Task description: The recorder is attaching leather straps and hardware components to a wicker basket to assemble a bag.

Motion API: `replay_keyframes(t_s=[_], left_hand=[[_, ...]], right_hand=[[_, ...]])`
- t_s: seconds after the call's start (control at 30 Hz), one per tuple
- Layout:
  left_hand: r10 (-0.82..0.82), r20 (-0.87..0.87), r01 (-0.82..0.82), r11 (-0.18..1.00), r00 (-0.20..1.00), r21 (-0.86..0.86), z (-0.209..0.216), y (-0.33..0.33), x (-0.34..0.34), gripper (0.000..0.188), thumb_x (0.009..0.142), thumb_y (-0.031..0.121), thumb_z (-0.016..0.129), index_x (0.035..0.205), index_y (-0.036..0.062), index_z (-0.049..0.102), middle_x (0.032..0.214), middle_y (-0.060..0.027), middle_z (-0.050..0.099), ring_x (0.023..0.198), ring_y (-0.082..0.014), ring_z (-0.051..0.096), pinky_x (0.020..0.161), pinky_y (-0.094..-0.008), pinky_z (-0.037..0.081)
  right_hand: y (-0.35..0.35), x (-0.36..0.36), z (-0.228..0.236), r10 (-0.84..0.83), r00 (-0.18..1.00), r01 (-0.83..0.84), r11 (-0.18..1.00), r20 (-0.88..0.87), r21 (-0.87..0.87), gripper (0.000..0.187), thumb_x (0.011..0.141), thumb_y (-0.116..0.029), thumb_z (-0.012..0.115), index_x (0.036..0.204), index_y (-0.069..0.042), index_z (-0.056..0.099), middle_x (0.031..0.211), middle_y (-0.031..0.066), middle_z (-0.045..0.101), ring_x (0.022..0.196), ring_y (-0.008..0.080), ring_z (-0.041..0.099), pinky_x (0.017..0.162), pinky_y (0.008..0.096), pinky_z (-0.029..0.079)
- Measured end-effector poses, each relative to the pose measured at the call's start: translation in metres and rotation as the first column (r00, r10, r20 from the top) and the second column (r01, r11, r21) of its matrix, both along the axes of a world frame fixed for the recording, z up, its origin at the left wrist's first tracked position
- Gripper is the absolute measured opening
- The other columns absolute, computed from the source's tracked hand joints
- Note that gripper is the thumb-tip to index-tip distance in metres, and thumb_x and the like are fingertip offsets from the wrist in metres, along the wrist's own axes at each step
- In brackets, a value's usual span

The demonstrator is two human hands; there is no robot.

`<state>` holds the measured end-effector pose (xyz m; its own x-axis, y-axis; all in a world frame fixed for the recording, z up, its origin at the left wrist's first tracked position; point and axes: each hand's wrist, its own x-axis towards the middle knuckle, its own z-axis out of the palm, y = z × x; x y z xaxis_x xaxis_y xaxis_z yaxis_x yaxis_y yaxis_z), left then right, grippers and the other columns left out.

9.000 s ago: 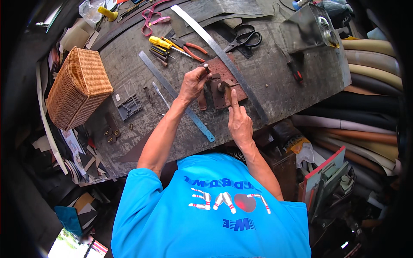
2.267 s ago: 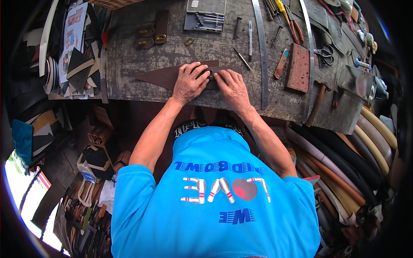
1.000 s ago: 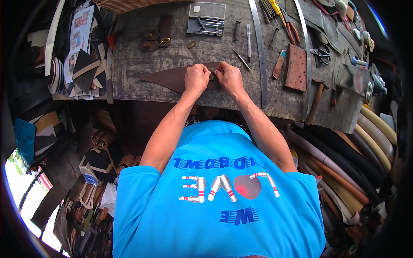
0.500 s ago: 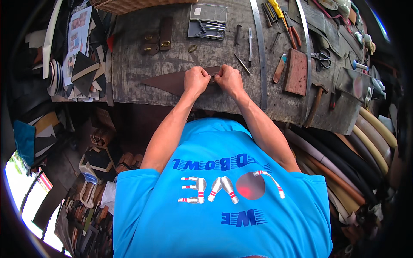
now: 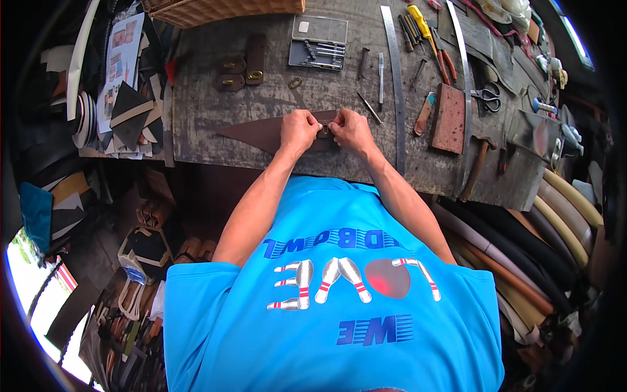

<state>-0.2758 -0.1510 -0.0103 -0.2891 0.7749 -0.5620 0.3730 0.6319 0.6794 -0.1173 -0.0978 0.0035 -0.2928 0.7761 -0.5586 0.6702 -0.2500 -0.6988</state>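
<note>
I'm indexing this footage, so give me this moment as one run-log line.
left hand: fingers at metal fitting; right hand: fingers at its other side; beneath: brown leather on bench; far right: hammer

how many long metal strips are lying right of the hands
2: one metal strip right of the right hand, the other strip farther right, just past the reddish block. More could be hidden.
</note>
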Motion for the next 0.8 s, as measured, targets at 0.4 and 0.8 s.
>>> replay_keyframes(t_s=[0.4,0.8], left_hand=[[-0.046,-0.014,0.045,0.997,0.999,-0.063,-0.015,0.008,-0.003,0.016,0.074,0.015,0.084,0.076,0.004,0.072,0.08,-0.018,0.073,0.081,-0.0329,0.074,0.074,-0.0423,0.058],[-0.02,-0.027,0.022,0.997,0.999,0.08,-0.015,-0.001,0.001,0.012,0.072,0.014,0.077,0.073,0.0033,0.071,0.071,-0.0158,0.072,0.071,-0.0276,0.074,0.07,-0.0381,0.059]], right_hand=[[0.006,-0.003,-0.004,0.0,1.0,0.001,0.996,0.004,-0.093,0.015,0.083,-0.014,0.067,0.078,0.0,0.063,0.065,0.0133,0.07,0.058,0.0206,0.072,0.058,0.0335,0.058],[-0.015,0.003,-0.02,-0.073,0.997,0.076,0.987,-0.027,0.145,0.025,0.083,-0.025,0.071,0.082,-0.001,0.064,0.078,0.0235,0.069,0.083,0.042,0.069,0.074,0.0466,0.053]])
